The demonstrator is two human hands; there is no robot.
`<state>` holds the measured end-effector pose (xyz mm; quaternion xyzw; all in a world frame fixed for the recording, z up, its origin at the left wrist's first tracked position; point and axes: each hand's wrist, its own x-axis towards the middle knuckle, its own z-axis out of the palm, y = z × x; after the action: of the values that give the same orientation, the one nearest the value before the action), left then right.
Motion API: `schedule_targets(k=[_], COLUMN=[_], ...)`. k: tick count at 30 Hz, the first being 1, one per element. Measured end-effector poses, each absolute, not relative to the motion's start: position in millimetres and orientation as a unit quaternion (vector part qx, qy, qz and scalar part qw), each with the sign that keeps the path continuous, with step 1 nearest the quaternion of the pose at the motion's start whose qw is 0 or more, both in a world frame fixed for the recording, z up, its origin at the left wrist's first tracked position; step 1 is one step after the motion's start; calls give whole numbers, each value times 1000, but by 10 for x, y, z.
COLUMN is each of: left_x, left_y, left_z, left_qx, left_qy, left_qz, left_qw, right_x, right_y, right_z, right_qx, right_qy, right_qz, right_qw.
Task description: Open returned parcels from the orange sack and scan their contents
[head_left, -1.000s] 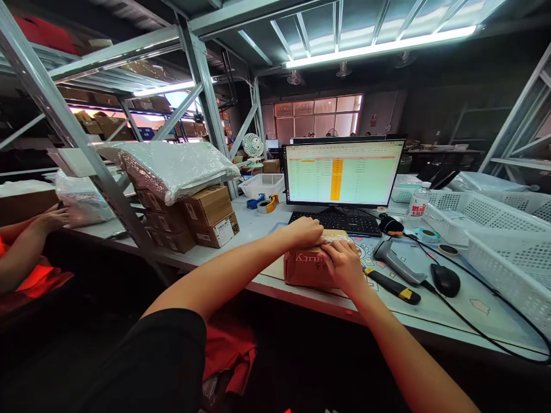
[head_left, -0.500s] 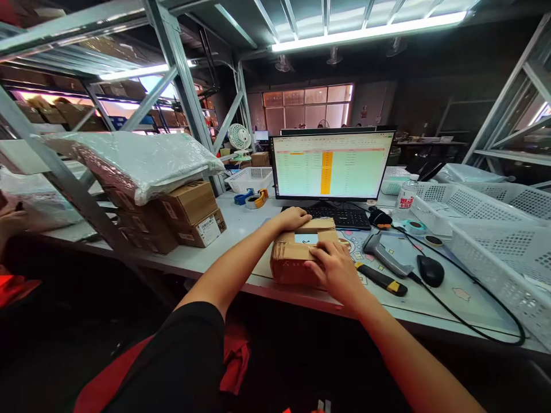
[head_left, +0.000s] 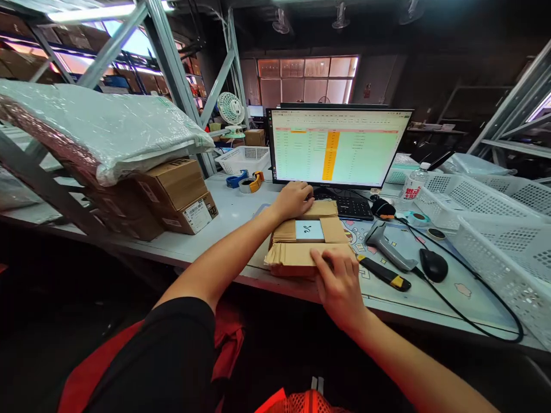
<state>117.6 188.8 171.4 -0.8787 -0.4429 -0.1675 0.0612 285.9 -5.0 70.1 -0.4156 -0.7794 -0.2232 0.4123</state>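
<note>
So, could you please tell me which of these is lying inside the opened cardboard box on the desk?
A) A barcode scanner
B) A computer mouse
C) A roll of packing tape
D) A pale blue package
D: the pale blue package lies in the middle of the opened cardboard box, whose flaps are folded outward, with the left hand on the far flap and the right hand on the near one.
</note>
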Motion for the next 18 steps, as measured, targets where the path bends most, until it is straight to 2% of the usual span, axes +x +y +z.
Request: schedule_targets(k=[4,11,15,18], left_x=[1192,1395,1373,1175], left_y=[1399,941,979,868], left_z=[1879,2100,2162,2155], left_qx=[-936,-904,-918,-928], left_qy=[-330,-416,-390,-367], left_qz=[-80,82,54,-51], left_qw=[87,45,41,23], right_x=[3002,2974,3193,3487], right_y=[-201,-216,-323,-409], right_z=[545,651,634,477], right_qx=[-419,-411,-404,-467], right_qy=[-782,-778,-746,-647], right_qz=[-181,-144,-97,-38], right_qw=[425,452,521,602])
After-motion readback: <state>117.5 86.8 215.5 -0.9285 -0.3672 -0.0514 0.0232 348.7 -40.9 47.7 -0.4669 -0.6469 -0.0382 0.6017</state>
